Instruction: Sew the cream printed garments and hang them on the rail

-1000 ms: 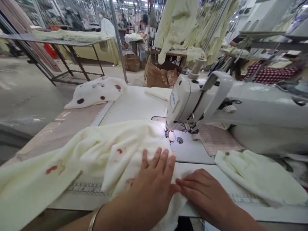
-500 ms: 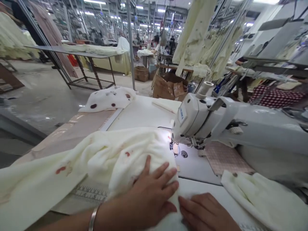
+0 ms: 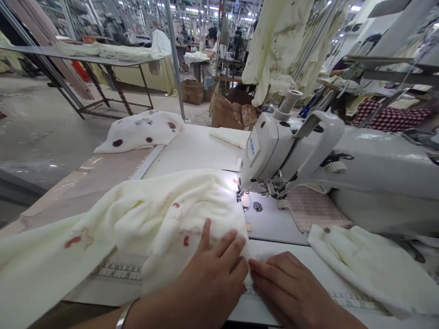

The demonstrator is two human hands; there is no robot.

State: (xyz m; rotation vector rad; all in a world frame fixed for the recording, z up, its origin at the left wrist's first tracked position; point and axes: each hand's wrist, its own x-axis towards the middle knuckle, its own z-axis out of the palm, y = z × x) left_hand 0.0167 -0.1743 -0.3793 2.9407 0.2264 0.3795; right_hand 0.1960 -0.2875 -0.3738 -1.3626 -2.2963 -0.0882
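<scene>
Cream fleecy fabric (image 3: 157, 205) with small reddish printed motifs lies bunched across the machine bed, its right edge beneath the head of a white sewing machine (image 3: 267, 151). My left hand (image 3: 214, 274) rests palm down on this cloth, index finger stretched forward and the other fingers bent near the edge. Close beside it, my right hand (image 3: 288, 283) has its fingers pressed together at the near end of the cloth edge; the fingertips' hold is partly hidden. A lit needle area (image 3: 242, 194) sits just ahead of the edge.
Another cream fabric piece (image 3: 370, 265) lies to the right, near a pink checked cloth (image 3: 315, 208). White spotted fabric (image 3: 142, 130) is at the back left. A printed ruler strip (image 3: 118, 273) runs along the front. Beyond stand cardboard boxes (image 3: 192, 92), a long table (image 3: 103, 57) and a person (image 3: 211, 41).
The cloth's near end has moved forward, exposing more ruler below my hands. My left fingers are more bent, and both hands have drawn closer together. The whole view has shifted slightly.
</scene>
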